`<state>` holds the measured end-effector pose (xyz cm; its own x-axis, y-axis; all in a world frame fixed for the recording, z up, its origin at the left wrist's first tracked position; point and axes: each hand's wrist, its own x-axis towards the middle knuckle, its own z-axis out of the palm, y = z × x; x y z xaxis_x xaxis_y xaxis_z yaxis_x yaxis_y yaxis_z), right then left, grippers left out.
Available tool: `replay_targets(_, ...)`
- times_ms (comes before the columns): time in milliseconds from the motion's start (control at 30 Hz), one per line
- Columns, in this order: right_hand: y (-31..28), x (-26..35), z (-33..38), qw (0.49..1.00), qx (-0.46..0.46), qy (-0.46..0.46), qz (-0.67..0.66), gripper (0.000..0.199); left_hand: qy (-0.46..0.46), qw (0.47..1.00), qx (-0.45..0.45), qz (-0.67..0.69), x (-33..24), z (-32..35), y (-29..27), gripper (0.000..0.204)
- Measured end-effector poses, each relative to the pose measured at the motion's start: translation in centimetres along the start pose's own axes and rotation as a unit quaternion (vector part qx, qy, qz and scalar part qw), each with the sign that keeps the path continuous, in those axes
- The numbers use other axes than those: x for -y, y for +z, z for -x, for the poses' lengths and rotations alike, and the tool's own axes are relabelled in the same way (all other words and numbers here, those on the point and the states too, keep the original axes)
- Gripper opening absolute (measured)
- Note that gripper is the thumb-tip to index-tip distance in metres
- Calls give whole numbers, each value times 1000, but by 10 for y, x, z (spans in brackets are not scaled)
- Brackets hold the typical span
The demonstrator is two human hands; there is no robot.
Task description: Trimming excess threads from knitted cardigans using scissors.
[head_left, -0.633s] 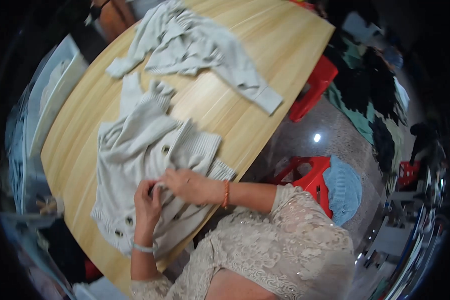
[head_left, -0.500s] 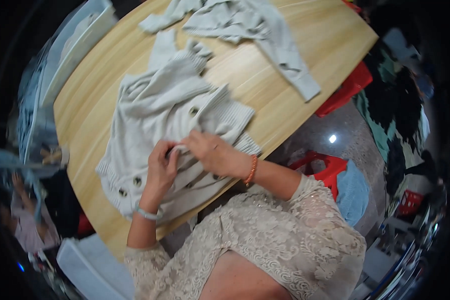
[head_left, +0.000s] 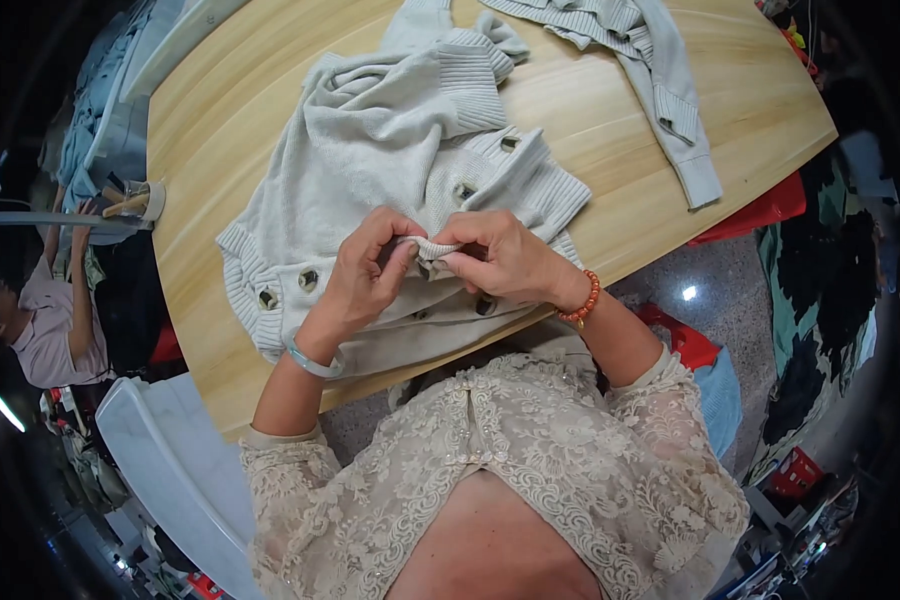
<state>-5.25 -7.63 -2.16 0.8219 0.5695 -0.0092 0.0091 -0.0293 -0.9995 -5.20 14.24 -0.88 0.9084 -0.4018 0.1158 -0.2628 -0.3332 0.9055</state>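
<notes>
A light grey knitted cardigan (head_left: 370, 130) with dark buttons and ribbed edges lies bunched on the wooden table (head_left: 220, 100), close to its near edge. My left hand (head_left: 368, 268) pinches a fold of the cardigan's ribbed button band between thumb and fingers. Facing it, my right hand (head_left: 500, 258) grips the same band a short way to the right. The strip between both hands is lifted and bent. Whether a button sits under my fingertips is hidden. Other buttons show on the band on both sides of my hands.
Another light grey knitted garment (head_left: 660, 90) lies at the table's far right. A red stool (head_left: 675, 335) with blue cloth stands below at the right. White bins flank the table's left, one (head_left: 170, 470) at the near corner. Another person (head_left: 60, 320) works at the far left.
The cardigan and table appear higher and further right in the view. My hands still hold the band; my right hand has turned and now faces the left, with the strip stretched between them.
</notes>
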Motion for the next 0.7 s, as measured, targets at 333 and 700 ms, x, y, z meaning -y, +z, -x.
replay_targets(333, -18, 5, 38, 888, -92, -59, 447, 13, -90, 972, 7, -219, -2, 11, -23, 17)
replay_targets(700, -15, 2, 38, 896, -163, -108, 399, 15, 26, 976, 16, -216, -7, -57, 41, 26)
